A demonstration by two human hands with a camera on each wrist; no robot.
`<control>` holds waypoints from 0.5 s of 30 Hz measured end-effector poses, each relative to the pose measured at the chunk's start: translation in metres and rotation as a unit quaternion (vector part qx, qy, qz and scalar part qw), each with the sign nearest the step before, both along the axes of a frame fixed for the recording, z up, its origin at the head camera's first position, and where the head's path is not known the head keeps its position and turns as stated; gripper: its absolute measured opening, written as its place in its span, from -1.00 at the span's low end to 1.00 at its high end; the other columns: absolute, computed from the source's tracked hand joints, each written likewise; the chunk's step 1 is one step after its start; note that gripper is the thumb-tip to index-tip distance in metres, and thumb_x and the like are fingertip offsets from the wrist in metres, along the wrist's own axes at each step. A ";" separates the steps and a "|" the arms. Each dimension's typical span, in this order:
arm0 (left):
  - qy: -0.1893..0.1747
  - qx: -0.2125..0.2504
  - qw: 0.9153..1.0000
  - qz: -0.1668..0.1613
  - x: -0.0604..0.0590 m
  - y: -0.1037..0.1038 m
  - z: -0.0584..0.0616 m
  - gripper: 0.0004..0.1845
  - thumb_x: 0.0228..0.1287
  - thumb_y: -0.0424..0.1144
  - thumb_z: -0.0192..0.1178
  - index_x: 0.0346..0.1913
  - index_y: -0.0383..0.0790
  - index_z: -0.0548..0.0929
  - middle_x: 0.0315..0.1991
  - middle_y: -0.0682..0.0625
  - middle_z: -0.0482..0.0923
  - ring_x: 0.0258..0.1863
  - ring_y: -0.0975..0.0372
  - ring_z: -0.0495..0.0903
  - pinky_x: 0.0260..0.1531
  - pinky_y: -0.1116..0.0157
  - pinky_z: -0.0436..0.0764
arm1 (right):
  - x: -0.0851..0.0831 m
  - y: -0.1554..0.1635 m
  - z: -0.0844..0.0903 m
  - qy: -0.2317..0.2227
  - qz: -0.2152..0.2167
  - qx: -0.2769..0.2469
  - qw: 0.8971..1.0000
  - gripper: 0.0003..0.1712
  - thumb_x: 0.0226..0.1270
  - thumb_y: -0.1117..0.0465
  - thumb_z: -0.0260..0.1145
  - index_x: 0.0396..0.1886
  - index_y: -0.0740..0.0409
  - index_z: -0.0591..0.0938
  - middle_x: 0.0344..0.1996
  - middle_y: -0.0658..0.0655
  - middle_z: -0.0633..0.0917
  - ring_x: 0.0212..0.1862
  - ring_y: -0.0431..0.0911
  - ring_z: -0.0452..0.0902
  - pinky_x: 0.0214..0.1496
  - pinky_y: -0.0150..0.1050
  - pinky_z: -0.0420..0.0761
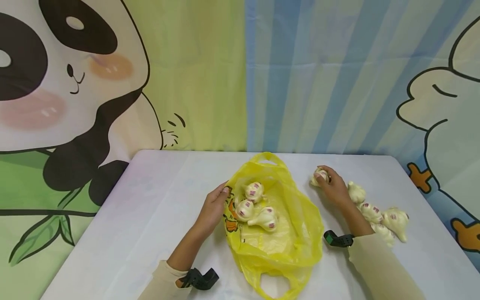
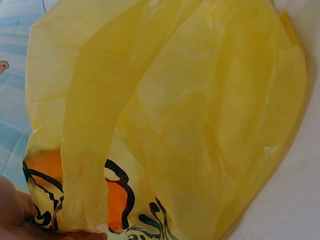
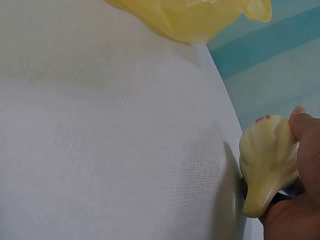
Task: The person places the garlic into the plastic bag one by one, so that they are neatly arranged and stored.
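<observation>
Yellow, thin and crinkly, the plastic bag (image 1: 275, 225) lies open on the white table (image 1: 150, 216); the left hand (image 1: 214, 206) pinches its printed rim. Three garlic bulbs (image 1: 255, 207) sit inside. Right of the bag, the right hand (image 1: 333, 185) grips one garlic bulb (image 3: 267, 162), probably light, firm and papery, best held around its body. Four spare bulbs (image 1: 378, 214) crowd beside that wrist.

Right hand (image 3: 295, 200) around a cream garlic bulb (image 3: 267, 162) — perhaps a toy.
</observation>
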State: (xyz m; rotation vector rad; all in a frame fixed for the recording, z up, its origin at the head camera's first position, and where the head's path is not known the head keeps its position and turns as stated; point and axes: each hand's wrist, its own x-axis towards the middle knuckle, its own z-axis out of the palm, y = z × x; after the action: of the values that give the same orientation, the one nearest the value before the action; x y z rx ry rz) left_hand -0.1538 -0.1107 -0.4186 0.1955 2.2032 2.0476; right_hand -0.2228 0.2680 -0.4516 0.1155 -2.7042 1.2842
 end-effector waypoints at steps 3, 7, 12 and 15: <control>-0.001 -0.009 1.000 0.005 0.002 -0.001 0.000 -0.51 0.60 -0.09 -0.21 0.43 -0.23 0.31 0.34 -0.17 0.36 0.34 0.07 0.30 0.33 0.03 0.22 | 0.001 -0.002 -0.003 -0.004 -0.002 0.005 1.000 -0.41 0.53 -0.03 0.07 0.34 0.29 0.38 -0.05 0.38 0.53 -0.26 0.04 0.38 -0.33 -0.26 0.42; -0.002 -0.013 1.000 0.002 0.003 -0.002 0.000 -0.50 0.60 -0.08 -0.21 0.44 -0.23 0.30 0.35 -0.16 0.35 0.35 0.08 0.29 0.33 0.03 0.22 | 0.002 -0.007 0.000 0.000 -0.008 0.012 1.000 -0.40 0.52 -0.04 0.08 0.34 0.27 0.39 -0.10 0.34 0.54 -0.33 -0.01 0.36 -0.42 -0.31 0.39; 0.002 -0.009 1.000 0.002 0.002 -0.001 0.001 -0.51 0.60 -0.08 -0.21 0.44 -0.21 0.31 0.33 -0.18 0.37 0.32 0.04 0.32 0.31 0.02 0.25 | 0.003 -0.011 0.010 0.024 -0.002 0.015 1.000 -0.42 0.53 -0.03 0.08 0.34 0.26 0.41 -0.32 0.24 0.51 -0.48 -0.11 0.32 -0.53 -0.32 0.35; 0.004 -0.007 1.000 0.001 0.001 -0.001 0.001 -0.51 0.60 -0.08 -0.21 0.43 -0.22 0.32 0.33 -0.19 0.37 0.32 0.03 0.32 0.31 0.01 0.24 | 0.003 -0.013 0.017 0.034 0.004 0.011 0.999 -0.44 0.53 -0.02 0.09 0.34 0.24 0.41 -0.48 0.18 0.46 -0.59 -0.17 0.27 -0.59 -0.31 0.34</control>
State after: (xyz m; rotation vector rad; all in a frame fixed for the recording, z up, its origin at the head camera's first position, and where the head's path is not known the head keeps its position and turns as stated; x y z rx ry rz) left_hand -0.1531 -0.1115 -0.4175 0.2011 2.2226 2.0360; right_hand -0.2203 0.2551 -0.4349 0.1710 -2.6629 1.2306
